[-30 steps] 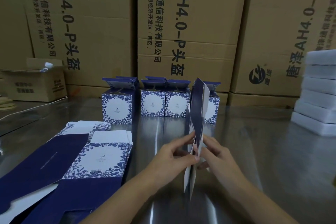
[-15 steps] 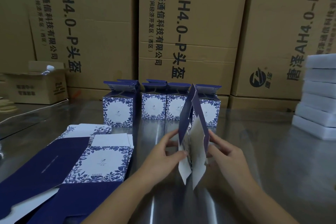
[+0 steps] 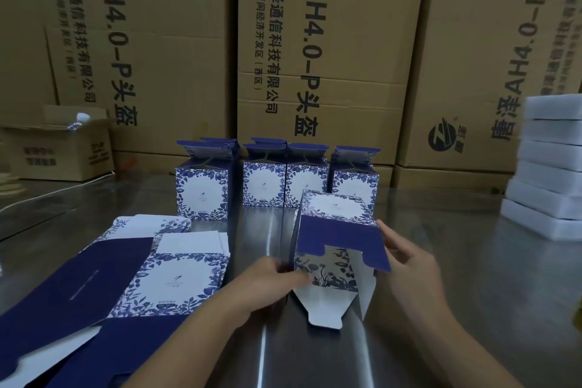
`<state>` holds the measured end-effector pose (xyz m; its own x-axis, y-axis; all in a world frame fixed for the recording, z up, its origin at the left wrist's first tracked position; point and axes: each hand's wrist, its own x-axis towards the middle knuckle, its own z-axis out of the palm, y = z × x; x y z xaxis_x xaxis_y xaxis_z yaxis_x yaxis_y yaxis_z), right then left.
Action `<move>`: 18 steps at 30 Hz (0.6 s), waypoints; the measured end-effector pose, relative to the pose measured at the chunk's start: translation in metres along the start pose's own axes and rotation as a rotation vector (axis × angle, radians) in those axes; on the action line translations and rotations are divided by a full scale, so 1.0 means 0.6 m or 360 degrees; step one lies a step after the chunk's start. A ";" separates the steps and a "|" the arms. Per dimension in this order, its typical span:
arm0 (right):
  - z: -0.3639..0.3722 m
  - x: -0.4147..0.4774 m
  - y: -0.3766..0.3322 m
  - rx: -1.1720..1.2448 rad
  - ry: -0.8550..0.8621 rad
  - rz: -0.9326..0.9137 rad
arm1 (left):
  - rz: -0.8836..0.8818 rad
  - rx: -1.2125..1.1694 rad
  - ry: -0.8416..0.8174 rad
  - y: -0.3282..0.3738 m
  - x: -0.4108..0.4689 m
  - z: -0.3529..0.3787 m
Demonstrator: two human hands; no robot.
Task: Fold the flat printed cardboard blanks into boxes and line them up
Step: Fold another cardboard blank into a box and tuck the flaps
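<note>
A blue-and-white floral box blank, opened into a square tube, lies tilted over the steel table with its open end and white flaps toward me. My left hand pinches its near left edge. My right hand holds its right side, fingers against the dark blue flap. A stack of flat blanks lies at the left. Several folded boxes stand in a row behind, top flaps up.
Large brown shipping cartons wall off the back of the steel table. A small open carton sits at the far left. A stack of white foam slabs stands at the right edge.
The blank, held upright and nearly flat a second ago, has been spread open into a tube and tipped so its open end faces me. Both hands moved apart to its sides.
</note>
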<state>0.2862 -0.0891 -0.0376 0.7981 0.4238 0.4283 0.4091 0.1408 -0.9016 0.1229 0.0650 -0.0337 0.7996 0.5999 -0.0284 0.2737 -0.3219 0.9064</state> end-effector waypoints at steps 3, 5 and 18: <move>0.000 -0.007 -0.005 -0.0061 -0.0074 -0.0034 | 0.0002 -0.0019 0.0002 0.004 -0.002 0.000; -0.003 -0.012 -0.009 -0.0192 -0.0115 -0.0101 | 0.0082 -0.0078 0.0056 0.008 -0.003 0.000; -0.005 -0.021 -0.010 -0.0514 -0.0158 -0.0593 | 0.0841 0.0220 0.0466 -0.002 -0.001 -0.008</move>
<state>0.2749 -0.0980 -0.0378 0.5321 0.4830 0.6954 0.7868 0.0212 -0.6168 0.1196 0.0686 -0.0329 0.6713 0.5035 0.5439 -0.0369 -0.7103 0.7029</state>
